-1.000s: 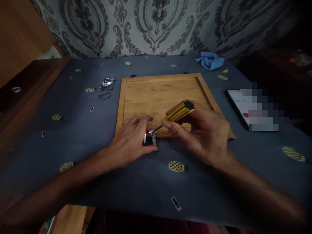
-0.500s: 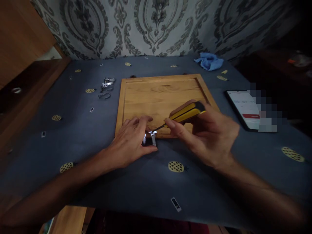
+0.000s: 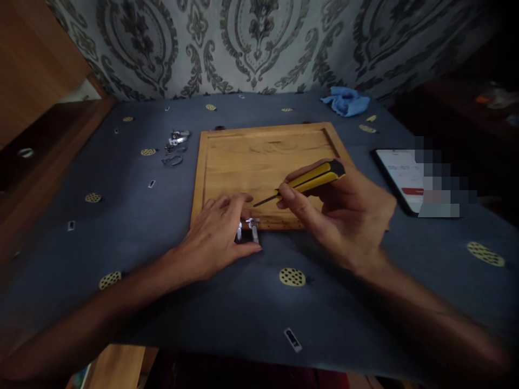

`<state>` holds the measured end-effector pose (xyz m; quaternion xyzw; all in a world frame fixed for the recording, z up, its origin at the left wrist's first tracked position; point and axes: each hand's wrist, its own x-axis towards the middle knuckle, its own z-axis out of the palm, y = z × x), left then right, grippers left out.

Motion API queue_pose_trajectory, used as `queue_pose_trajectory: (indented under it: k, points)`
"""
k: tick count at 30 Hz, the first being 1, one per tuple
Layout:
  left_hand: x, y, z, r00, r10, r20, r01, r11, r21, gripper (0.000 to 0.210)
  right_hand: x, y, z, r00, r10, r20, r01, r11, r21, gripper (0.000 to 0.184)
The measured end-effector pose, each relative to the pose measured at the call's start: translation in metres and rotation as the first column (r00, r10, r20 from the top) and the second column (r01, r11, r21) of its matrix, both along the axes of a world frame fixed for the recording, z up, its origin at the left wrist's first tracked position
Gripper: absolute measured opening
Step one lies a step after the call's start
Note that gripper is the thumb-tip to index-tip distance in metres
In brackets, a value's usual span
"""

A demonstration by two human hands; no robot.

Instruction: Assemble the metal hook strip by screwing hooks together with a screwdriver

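A yellow and black screwdriver (image 3: 310, 179) is gripped in my right hand (image 3: 344, 216), its thin shaft pointing left and down. Its tip hovers just above a shiny metal cabinet hinge (image 3: 254, 231), apart from it. My left hand (image 3: 217, 229) presses that hinge at the front edge of a framed wooden panel (image 3: 267, 162), thumb below and fingers on the wood. Part of the hinge is hidden behind the fingers. The panel lies flat, with small dark holes along its near edge to the right of the hinge.
Several more metal hinge parts (image 3: 176, 143) lie left of the panel. A phone (image 3: 399, 181) rests at the right, and a crumpled blue cloth (image 3: 346, 101) at the back right. The dark blue tablecloth (image 3: 243, 313) has pineapple prints. A patterned curtain (image 3: 255, 48) hangs behind.
The screwdriver tip has lifted off the hinge and now hangs a little above it. My left hand stays in place on the hinge and panel.
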<state>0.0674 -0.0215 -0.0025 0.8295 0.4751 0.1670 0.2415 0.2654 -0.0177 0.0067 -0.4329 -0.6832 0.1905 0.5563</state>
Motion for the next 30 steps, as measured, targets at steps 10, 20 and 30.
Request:
queue_pose_trajectory:
  k: [10,20,30]
  points:
    - [-0.002,-0.001,-0.004,1.000,-0.010,0.018,0.009,0.999,0.052,0.071,0.014,0.021,-0.015,0.926,-0.108,-0.361,-0.023,0.940,-0.340,0.031]
    - [0.000,-0.002,-0.002,1.000,0.020,-0.003,-0.020,0.999,0.035,0.070,0.005,-0.014,0.000,0.991,-0.057,-0.125,0.032,0.981,-0.193,0.020]
    - [0.000,-0.002,-0.001,1.000,0.017,0.012,-0.017,1.000,0.015,0.070,0.006,-0.012,-0.003,0.995,-0.013,-0.103,-0.003,0.987,-0.162,0.021]
